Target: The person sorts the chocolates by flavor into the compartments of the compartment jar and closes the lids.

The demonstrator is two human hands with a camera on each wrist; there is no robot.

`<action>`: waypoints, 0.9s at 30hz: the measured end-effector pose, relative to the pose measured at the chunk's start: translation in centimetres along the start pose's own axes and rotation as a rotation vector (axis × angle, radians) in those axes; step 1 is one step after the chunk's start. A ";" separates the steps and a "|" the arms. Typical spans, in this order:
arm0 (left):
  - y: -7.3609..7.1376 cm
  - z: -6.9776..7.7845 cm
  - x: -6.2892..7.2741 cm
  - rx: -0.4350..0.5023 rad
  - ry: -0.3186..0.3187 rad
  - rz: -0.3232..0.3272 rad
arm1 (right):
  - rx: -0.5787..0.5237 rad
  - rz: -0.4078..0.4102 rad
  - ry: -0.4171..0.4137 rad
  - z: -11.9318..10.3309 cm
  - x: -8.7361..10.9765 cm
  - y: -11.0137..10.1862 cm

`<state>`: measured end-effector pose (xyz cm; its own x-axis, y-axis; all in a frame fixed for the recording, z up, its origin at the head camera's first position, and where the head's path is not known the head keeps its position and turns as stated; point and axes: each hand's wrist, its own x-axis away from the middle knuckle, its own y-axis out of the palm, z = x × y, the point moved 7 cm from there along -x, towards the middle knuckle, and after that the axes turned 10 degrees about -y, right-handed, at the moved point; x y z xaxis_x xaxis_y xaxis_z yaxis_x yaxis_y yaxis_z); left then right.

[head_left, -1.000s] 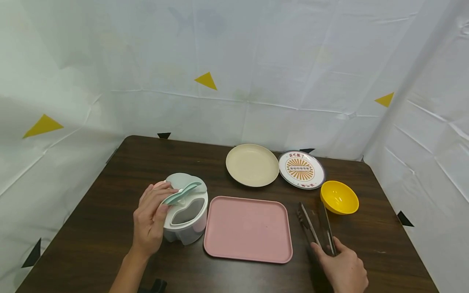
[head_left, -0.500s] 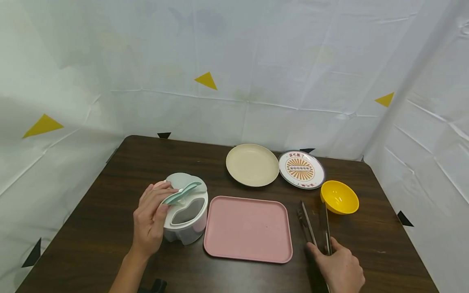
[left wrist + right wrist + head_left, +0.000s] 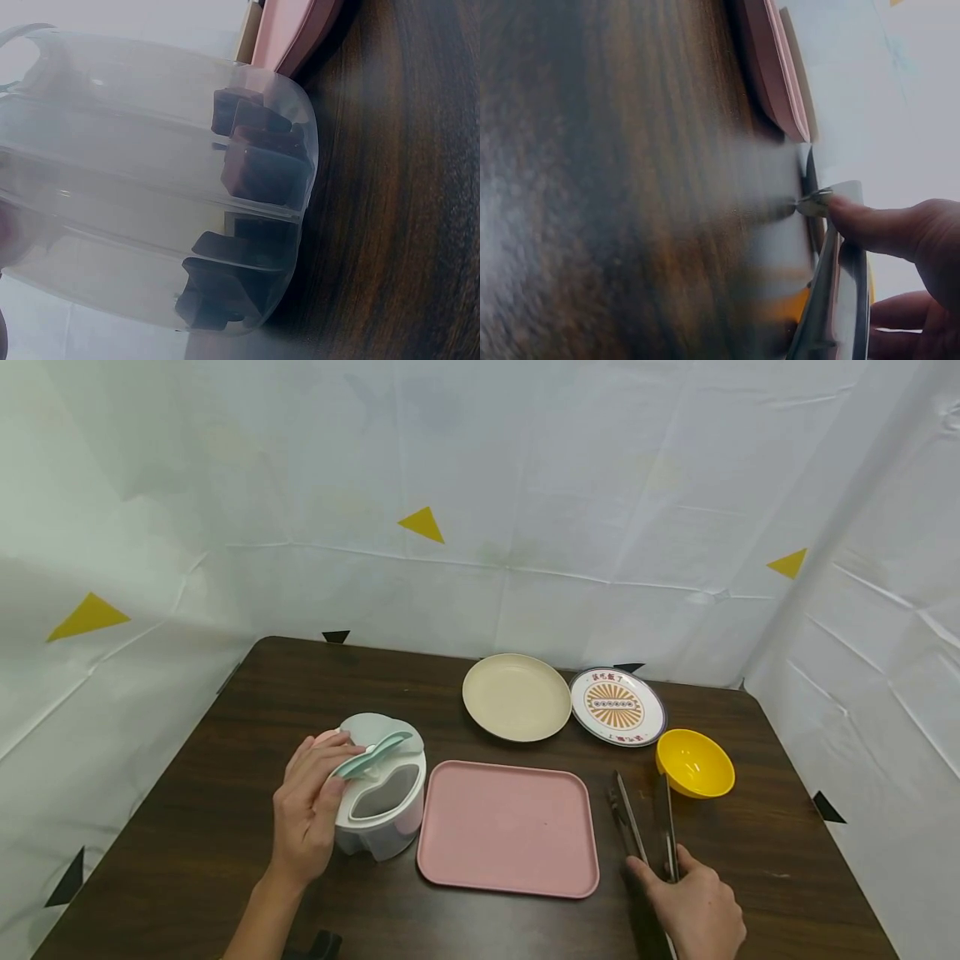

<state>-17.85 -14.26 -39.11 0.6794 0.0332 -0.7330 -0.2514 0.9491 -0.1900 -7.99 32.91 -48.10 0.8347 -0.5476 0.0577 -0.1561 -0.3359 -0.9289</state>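
In the head view my left hand (image 3: pixel 306 810) pinches the raised mint lid (image 3: pixel 371 756) of a round, divided container (image 3: pixel 384 835) with a pale top. One grey opening shows beside the lid. Through its translucent wall, the left wrist view shows several dark, blocky pieces (image 3: pixel 262 169) at the bottom. My right hand (image 3: pixel 697 906) grips metal tongs (image 3: pixel 632 818) on the right, their arms spread apart and tips pointing away from me. Nothing sits between the tips. In the right wrist view the thumb (image 3: pixel 870 225) presses on one arm of the tongs.
Between the hands lies a pink tray (image 3: pixel 508 831), close beside the container. Behind it are a cream plate (image 3: pixel 517 697) and a white patterned plate (image 3: pixel 618 707). A yellow bowl (image 3: pixel 695 764) stands just beyond the tongs. White sheeting (image 3: pixel 525 485) surrounds the dark table (image 3: pixel 202 827).
My right hand has shifted slightly left, and the tongs have turned a little, their rear end now showing below the hand. The left hand and the lid have stayed put.
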 end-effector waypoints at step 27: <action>0.0 3.2 -1.0 0.021 0.020 0.014 | -0.240 0.335 -0.633 -11.1 2.9 -3.2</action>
<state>-16.32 -13.29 -36.25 0.6617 0.0403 -0.7487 -0.2460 0.9549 -0.1661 -10.93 23.95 -40.90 0.8548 -0.1292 -0.5026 -0.5055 -0.4264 -0.7501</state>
